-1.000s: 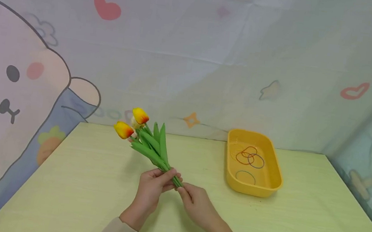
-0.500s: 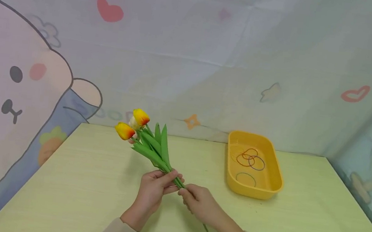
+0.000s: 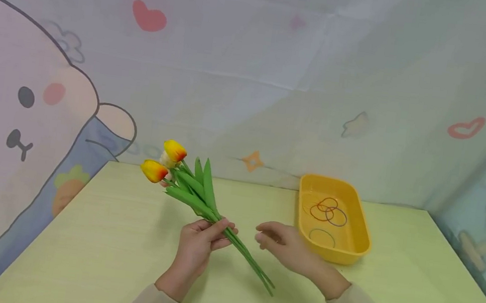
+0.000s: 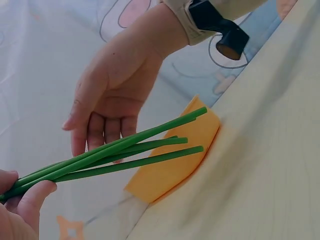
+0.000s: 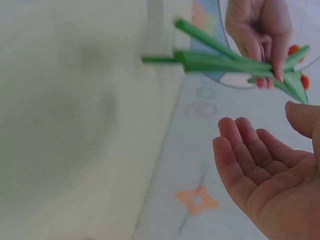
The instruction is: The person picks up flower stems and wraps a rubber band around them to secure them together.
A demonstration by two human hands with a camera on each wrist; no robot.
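My left hand (image 3: 200,247) pinches a small bunch of tulips (image 3: 242,248) round the green stems, between thumb and fingers. The heads point up to the far left: two are yellow and orange, with paler ones partly hidden behind. Bare stem ends (image 4: 170,152) stick out past the left hand toward the right. My right hand (image 3: 288,248) is off the stems with loosely bent fingers, holding nothing, between the bunch and the yellow tray. In the right wrist view its palm (image 5: 280,190) shows bare, with the thumb apart from the fingers.
A yellow tray (image 3: 366,237) stands on the table at the right. Several thin rubber bands (image 3: 327,210), red, blue and green among them, lie in it. The pale table (image 3: 100,235) ends at a printed cloth backdrop (image 3: 240,95).
My right hand slid down the stems, let go and moved right toward the tray. The stem ends came into sight. My left hand kept its hold, the bunch shifting slightly left.
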